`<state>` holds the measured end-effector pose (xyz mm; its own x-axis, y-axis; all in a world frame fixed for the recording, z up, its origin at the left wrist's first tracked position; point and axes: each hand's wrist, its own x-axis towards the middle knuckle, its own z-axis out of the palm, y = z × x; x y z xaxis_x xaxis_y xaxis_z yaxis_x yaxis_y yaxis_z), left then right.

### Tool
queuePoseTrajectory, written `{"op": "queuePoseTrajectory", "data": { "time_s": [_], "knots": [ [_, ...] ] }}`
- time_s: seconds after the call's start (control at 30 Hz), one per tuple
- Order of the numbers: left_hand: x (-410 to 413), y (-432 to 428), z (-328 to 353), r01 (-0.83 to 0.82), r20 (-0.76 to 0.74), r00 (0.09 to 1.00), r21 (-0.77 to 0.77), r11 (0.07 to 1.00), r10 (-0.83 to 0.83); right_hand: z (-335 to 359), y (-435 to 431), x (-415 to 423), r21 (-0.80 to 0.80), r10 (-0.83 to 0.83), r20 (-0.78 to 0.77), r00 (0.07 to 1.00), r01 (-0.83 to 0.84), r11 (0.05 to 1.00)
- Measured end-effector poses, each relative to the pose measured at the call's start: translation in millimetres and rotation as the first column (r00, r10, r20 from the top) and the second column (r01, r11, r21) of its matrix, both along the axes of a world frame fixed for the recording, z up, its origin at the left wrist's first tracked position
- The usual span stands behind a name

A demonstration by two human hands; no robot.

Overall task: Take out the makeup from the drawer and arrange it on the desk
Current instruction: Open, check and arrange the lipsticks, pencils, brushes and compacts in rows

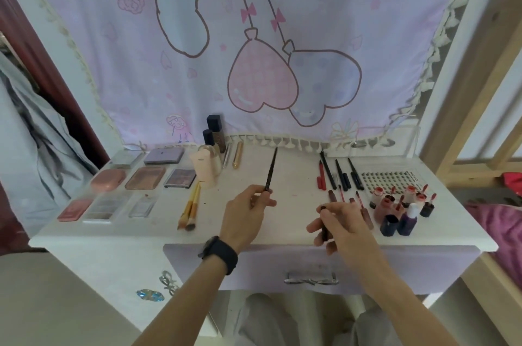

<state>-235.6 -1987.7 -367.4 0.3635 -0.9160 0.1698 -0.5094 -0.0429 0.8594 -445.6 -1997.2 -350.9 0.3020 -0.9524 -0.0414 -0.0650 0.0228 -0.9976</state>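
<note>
Left hand (248, 212): pinches pencil (271, 170), tip aimed frame centre, likely bound for liner row (341, 174) right of centre. Right hand (343, 222): grips dark tube (324, 231) beside lip bottles (391, 204). Desk (282, 190) sorted by type.

White-painted wood desk (282, 228), lilac drawer front (254, 263). Hanging cloth (127, 63) @ 12 o'clock: pale pink/lilac, heart-balloon print, cream tassels. Flat palettes (147, 177) @ 10: pinks, mauve, purple. Slim pencils (328, 170) @ 1: black, one red.
</note>
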Motion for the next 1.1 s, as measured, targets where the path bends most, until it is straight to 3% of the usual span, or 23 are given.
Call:
{"op": "queuePoseTrajectory", "data": {
  "time_s": [0.1, 0.2, 0.47, 0.6, 1.1],
  "knots": [
    [-6.1, -10.8, 5.9, 0.040, -0.143, 0.989, 0.073, 0.997, -0.029, -12.7, 1.5, 7.0, 0.021, 0.020, -0.051, 0.999, -0.019, 1.000],
    [-1.4, -27.9, 9.7, 0.088, -0.136, 0.989, 0.186, 0.979, -0.063, -22.9, 0.5, 17.6, 0.010, -0.002, -0.074, 0.997, 0.002, 1.000],
    [-5.3, -88.8, 18.5, 0.065, -0.022, 0.998, 0.389, 0.919, -0.061, -38.3, -13.1, 20.0, -0.095, -0.011, -0.134, 0.991, -0.002, 0.996],
    [-15.8, -115.6, 18.5, 0.041, 0.128, 0.985, 0.473, 0.880, -0.114, -42.3, -19.6, 17.0, -0.087, 0.038, -0.122, 0.992, -0.049, 0.995],
    [-43.6, -157.6, 2.9, 0.030, 0.109, 0.991, 0.416, 0.909, -0.082, -52.9, -24.4, 13.8, -0.121, 0.062, -0.061, 0.996, -0.069, 0.990]
  ]
}}
